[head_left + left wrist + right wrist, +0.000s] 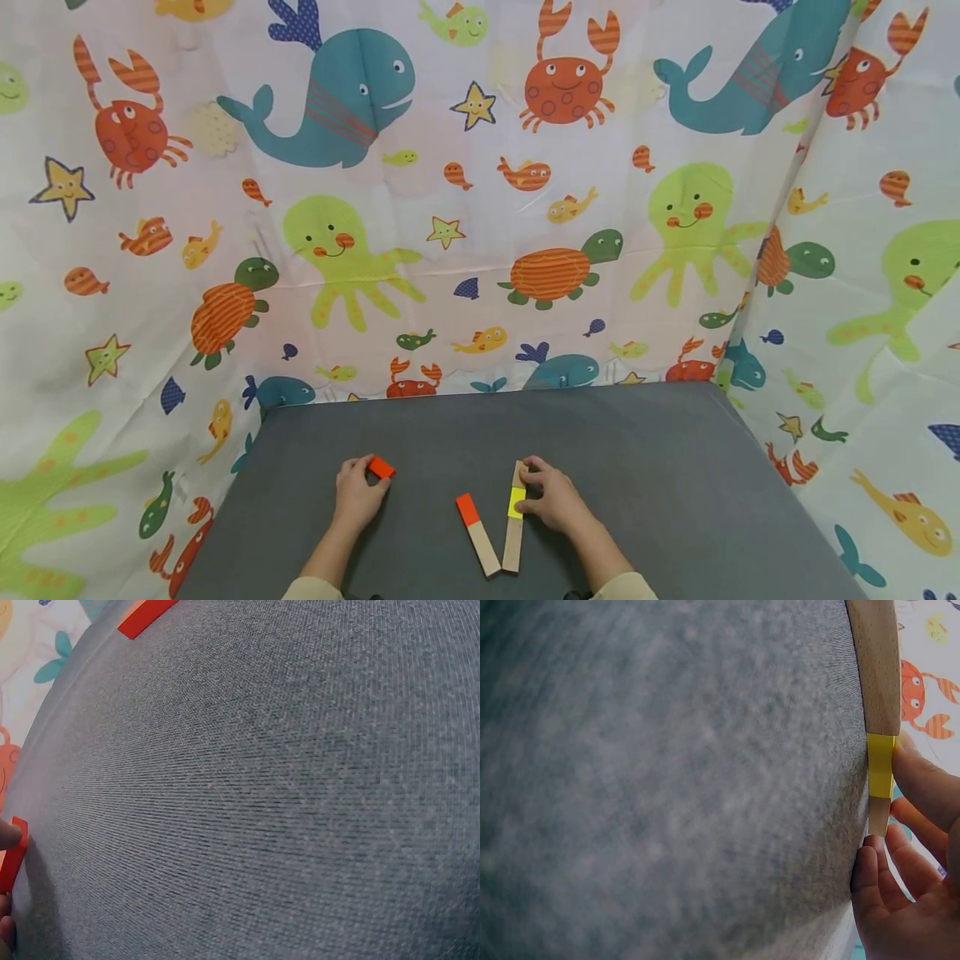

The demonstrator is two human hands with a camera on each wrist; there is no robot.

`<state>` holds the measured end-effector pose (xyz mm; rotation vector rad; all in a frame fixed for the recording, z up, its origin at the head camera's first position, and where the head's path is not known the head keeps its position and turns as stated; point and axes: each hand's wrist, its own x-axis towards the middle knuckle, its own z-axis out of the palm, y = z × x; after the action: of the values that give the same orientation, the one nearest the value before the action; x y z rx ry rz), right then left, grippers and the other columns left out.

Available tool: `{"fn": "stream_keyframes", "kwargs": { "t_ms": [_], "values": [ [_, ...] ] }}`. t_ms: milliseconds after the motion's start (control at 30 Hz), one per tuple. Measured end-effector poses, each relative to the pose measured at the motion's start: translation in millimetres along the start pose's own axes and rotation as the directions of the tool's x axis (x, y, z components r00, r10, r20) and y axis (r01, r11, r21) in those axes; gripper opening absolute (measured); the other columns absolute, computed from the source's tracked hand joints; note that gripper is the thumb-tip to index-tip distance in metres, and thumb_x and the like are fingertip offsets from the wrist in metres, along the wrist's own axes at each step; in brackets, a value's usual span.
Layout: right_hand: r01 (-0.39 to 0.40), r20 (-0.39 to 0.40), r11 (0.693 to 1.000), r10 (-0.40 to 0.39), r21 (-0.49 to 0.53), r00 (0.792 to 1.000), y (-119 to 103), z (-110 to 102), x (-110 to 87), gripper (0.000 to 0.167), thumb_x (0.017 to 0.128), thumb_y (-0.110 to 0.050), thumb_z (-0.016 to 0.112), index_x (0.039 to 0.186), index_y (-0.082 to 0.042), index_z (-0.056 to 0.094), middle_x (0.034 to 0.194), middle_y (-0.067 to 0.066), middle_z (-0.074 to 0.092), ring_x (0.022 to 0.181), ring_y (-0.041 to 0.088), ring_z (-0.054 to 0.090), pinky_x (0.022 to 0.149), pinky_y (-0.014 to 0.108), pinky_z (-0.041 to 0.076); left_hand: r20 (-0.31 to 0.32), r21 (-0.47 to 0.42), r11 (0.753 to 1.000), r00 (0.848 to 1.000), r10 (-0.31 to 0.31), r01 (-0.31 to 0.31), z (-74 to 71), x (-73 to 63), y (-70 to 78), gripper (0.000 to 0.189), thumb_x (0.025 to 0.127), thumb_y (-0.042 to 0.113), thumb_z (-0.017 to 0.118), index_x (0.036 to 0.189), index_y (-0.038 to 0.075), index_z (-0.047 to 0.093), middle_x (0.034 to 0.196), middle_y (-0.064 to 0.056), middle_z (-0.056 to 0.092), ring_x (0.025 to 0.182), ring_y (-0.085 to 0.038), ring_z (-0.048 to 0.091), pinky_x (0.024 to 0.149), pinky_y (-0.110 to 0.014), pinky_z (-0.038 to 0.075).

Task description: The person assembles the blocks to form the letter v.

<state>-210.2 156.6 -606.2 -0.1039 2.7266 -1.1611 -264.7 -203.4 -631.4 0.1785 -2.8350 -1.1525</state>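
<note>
My left hand (360, 492) pinches a small red block (381, 467) at the left of the grey tabletop. Only fingertips and part of that block (16, 855) show in the left wrist view. At centre, a second red block (467, 509) lies end to end with a long plain wooden block (483, 549). Beside it runs another row: a long plain block (512, 545), a yellow block (517, 502) and a short plain wooden block (519, 475). My right hand (557, 497) grips this row's far end, its thumb against the yellow block (880, 765) and fingers around the short plain block (879, 817).
The two rows form a V, their near ends close together. A grey cloth-covered table (645, 450) extends beneath everything. Behind and at the sides hangs a white curtain (480, 208) printed with sea animals.
</note>
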Motion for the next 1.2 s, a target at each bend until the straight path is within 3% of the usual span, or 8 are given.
{"fn": "stream_keyframes", "kwargs": {
  "t_ms": [400,900,1200],
  "values": [
    [0.005,0.010,1.000,-0.005,0.004,1.000,0.4,0.4,-1.8,0.063,0.078,-0.020,0.087,0.136,-0.007,0.064,0.153,0.008,0.047,0.137,0.047,0.044,0.105,0.064,0.040,0.021,0.010,1.000,1.000,0.010,-0.010,-1.4,0.0,1.4,0.056,0.085,0.017,0.077,0.132,-0.006,0.059,0.133,-0.029,0.053,0.121,-0.045,0.048,0.105,-0.060,0.041],
    [0.000,0.004,1.000,0.000,0.003,1.000,0.5,0.1,0.0,0.064,0.079,-0.020,0.087,0.137,-0.008,0.064,0.154,0.008,0.046,0.138,0.046,0.043,0.106,0.064,0.039,0.013,-0.072,0.996,0.998,0.060,-0.059,-2.4,-5.8,32.2,0.053,0.085,0.020,0.078,0.131,-0.001,0.062,0.132,-0.022,0.056,0.123,-0.041,0.051,0.106,-0.060,0.041],
    [-0.001,0.006,1.000,0.001,0.003,1.000,0.5,0.6,0.9,0.064,0.078,-0.020,0.087,0.137,-0.008,0.064,0.154,0.008,0.046,0.138,0.046,0.043,0.106,0.064,0.039,0.012,-0.095,0.990,0.994,0.105,-0.104,-0.1,-8.7,45.7,0.053,0.082,0.017,0.080,0.130,0.001,0.064,0.125,-0.017,0.060,0.112,-0.033,0.056,0.098,-0.054,0.047]
  ]
}}
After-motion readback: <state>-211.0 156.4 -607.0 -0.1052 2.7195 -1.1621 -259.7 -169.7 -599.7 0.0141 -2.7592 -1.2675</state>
